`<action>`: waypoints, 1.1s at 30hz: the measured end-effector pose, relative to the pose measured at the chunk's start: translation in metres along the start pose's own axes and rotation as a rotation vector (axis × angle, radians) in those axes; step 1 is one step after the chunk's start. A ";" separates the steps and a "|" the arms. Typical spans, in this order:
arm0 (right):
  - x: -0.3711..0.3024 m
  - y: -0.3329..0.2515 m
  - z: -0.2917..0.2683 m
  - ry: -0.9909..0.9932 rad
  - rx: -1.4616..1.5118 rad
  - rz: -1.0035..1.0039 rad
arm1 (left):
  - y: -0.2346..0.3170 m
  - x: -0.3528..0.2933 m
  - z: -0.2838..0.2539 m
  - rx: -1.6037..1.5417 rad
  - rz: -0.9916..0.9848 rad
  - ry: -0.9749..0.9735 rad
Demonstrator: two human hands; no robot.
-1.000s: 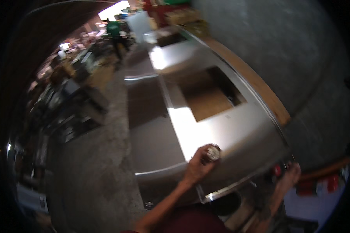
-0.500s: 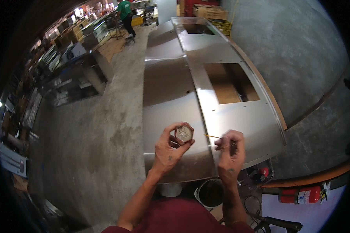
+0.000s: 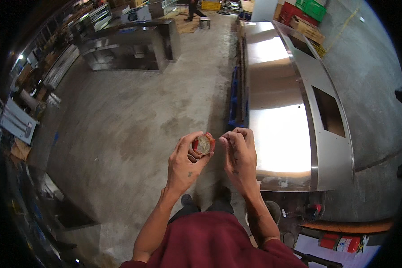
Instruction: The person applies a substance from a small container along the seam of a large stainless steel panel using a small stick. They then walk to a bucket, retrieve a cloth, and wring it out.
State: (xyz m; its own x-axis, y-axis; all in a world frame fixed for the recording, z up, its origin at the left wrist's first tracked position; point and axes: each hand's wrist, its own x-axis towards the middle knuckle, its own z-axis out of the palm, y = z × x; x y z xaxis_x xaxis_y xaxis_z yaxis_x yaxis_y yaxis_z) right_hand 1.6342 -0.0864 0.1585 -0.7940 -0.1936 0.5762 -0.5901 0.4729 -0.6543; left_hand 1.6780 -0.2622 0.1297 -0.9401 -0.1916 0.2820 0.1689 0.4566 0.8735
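Observation:
My left hand [image 3: 182, 163] is closed round a small round container [image 3: 204, 145] with a red side and a grey, rough-looking face turned up toward me. My right hand [image 3: 241, 154] is held just right of it, thumb and fingertips pinched together, a small gap from the container. A thin yellowish stick showed in that pinch in the earlier frame; the fingers hide it now. Both hands are in the air in front of my body, above the concrete floor and left of the metal-topped table [image 3: 272, 80].
Two rectangular openings are cut in the table's right-hand panel [image 3: 332, 156]. Dark metal cabinets [image 3: 125, 49] stand at the far left. A fire extinguisher [image 3: 339, 243] lies at lower right, and a bucket [image 3: 272, 212] is partly hidden by my right forearm. A person's legs [image 3: 193, 10] show far ahead.
My view has swung left, so the table now lies to the right and my hands are over the floor. The right hand has come closer to the container, and the stick has gone from sight.

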 end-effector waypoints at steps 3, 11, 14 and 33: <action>0.008 -0.017 0.039 -0.075 0.028 -0.010 | -0.021 -0.003 -0.034 0.020 -0.041 0.042; 0.029 -0.004 0.107 -0.087 0.025 -0.071 | -0.059 0.024 -0.059 0.016 -0.108 0.082; 0.049 0.022 0.122 -0.063 0.017 -0.019 | -0.078 0.056 -0.051 -0.008 -0.131 0.048; 0.247 0.213 0.154 -0.167 -0.056 0.197 | -0.199 0.356 0.074 -0.180 0.073 -0.318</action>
State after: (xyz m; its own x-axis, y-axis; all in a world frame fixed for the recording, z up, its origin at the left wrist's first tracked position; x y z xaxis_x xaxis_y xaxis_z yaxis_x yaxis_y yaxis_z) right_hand 1.2903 -0.1658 0.0861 -0.9088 -0.2296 0.3485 -0.4161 0.5614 -0.7153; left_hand 1.2880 -0.3568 0.0263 -0.9639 0.1281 0.2333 0.2616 0.2934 0.9195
